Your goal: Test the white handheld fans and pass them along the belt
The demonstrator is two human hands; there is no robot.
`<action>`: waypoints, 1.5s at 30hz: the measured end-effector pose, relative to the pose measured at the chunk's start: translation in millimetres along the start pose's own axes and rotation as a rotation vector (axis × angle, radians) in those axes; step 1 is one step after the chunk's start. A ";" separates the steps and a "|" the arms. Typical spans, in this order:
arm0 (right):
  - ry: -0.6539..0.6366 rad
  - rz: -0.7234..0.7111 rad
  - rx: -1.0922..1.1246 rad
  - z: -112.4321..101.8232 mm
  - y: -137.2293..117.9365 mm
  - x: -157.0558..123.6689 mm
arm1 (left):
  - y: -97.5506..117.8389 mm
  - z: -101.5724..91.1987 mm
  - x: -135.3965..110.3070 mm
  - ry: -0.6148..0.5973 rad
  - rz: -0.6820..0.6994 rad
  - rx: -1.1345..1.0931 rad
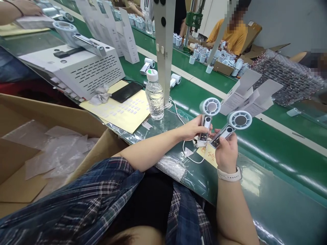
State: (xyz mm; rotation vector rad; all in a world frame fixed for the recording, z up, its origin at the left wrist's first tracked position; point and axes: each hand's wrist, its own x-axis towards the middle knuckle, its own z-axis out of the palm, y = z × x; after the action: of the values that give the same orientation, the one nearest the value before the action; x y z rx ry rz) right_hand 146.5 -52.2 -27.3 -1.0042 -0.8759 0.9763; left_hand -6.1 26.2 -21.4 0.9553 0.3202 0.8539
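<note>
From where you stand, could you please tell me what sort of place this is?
Probably a factory assembly line: a long green conveyor belt, identical white round-headed handheld fans in the left hand and right hand, and a person in a yellow shirt working opposite.

We look down on a long green worktop with a white stripe along it. At its near edge lies a yellow sheet, with a phone and a cloth at its far corner. A bottle stands just beside the sheet. A cable runs toward a note. Farther off lie two fans, folded cards and bubble wrap.
</note>
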 end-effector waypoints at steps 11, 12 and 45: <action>0.007 -0.009 -0.028 0.2 2.8 0.3 | -3.8 0.7 -1.4 -0.036 0.012 0.020; 0.009 -0.015 -0.035 0.0 2.7 0.3 | -3.8 0.9 -1.5 -0.044 0.010 0.018; 0.001 -0.127 -0.150 0.7 10.0 -1.3 | -14.0 -2.7 3.4 -0.051 0.063 0.050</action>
State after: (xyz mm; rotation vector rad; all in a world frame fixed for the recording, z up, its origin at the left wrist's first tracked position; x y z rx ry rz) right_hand 143.1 -51.0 -36.7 -1.0621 -1.0118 0.8114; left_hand 1.3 26.3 -34.0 1.0362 0.2695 0.8811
